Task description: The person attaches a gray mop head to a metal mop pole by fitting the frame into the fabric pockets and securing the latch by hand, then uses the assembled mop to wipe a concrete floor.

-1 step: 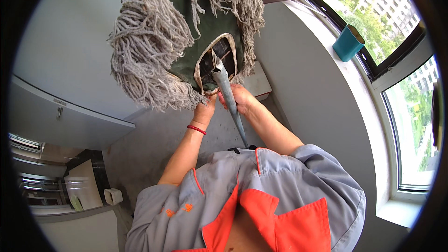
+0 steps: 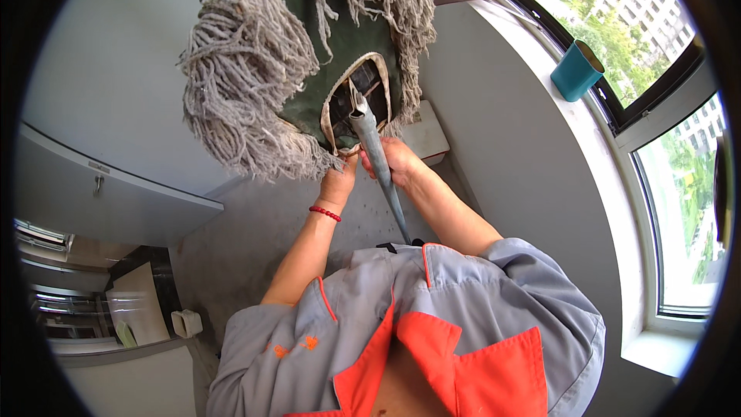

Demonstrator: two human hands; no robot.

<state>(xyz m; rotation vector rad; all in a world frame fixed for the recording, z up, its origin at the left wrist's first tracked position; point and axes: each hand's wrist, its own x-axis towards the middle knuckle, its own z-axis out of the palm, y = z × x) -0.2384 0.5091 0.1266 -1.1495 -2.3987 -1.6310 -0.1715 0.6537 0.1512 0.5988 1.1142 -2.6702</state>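
Note:
A large flat mop head (image 2: 251,77) with long grey yarn fringe and a dark green fabric back hangs upright in front of me. Through its white-edged opening shows a dark inner part, against which the end of a grey metal pole (image 2: 378,158) rests. The pole slants down toward my waist. My left hand (image 2: 338,181), with a red bead bracelet at the wrist, is closed on the lower edge of the opening; yarn partly covers its fingers. Just behind the pole, my right hand (image 2: 400,164) pinches the same edge. Some of its fingertips are hidden.
On the windowsill (image 2: 590,154) to the right stands a teal cup-like container (image 2: 575,73), beside an open window. A white box (image 2: 424,135) sits by the wall beyond my right hand. At left is a grey cabinet (image 2: 116,197) with a key in its lock.

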